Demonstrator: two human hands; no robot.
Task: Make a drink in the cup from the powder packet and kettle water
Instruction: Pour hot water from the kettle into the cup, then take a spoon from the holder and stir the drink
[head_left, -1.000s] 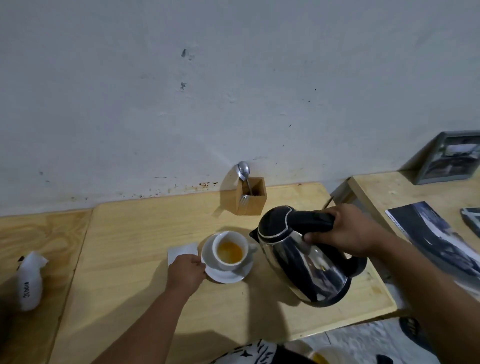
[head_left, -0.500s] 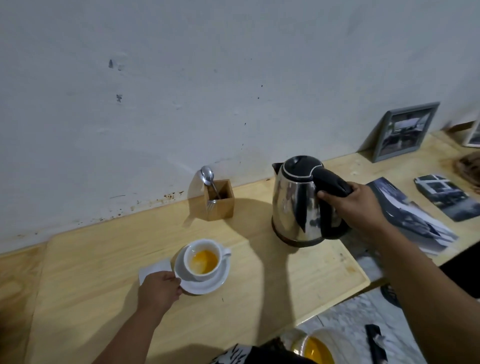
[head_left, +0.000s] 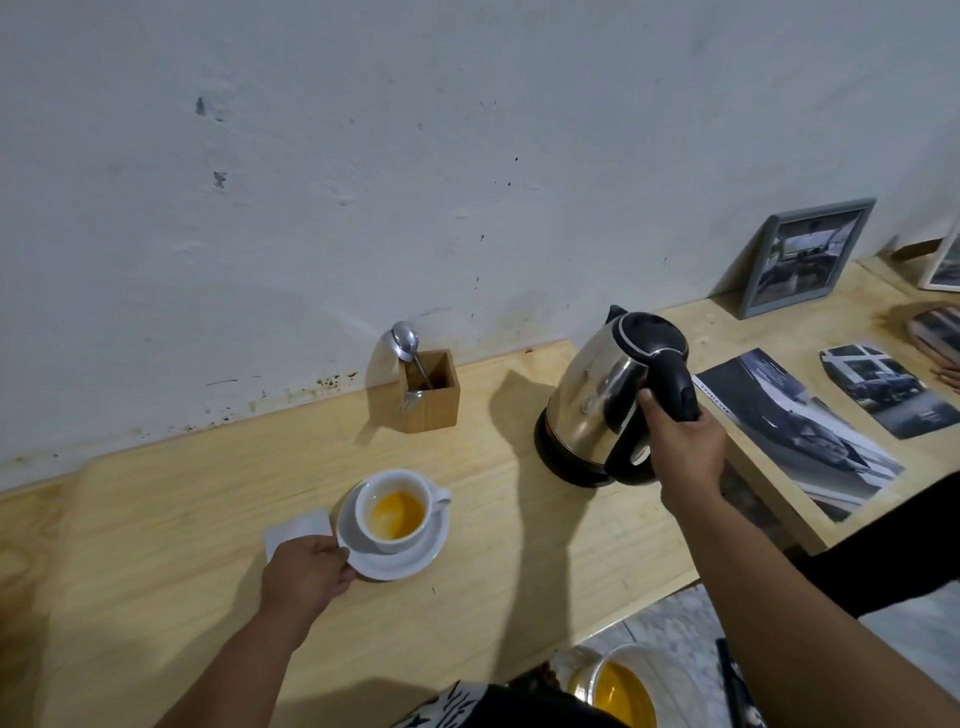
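Observation:
A white cup (head_left: 397, 512) with orange-yellow liquid in it stands on a white saucer (head_left: 415, 558) on the wooden table (head_left: 156, 519). My left hand (head_left: 306, 574) grips the saucer's left rim. A white packet (head_left: 296, 527) lies flat just left of the saucer, partly under my hand. The steel kettle (head_left: 597, 405) with a black lid and handle sits on its black base at the table's right end. My right hand (head_left: 685, 447) is closed around the kettle's handle.
A wooden box (head_left: 431, 400) holding a spoon (head_left: 405, 340) stands against the wall behind the cup. Right of the kettle a lower shelf carries photo prints (head_left: 800, 431) and a framed picture (head_left: 802, 257). A bowl of yellow liquid (head_left: 618, 691) sits below the table's front edge.
My right hand carried the kettle from its tilt over the cup to the right and set it upright on its base. The left hand stayed on the saucer.

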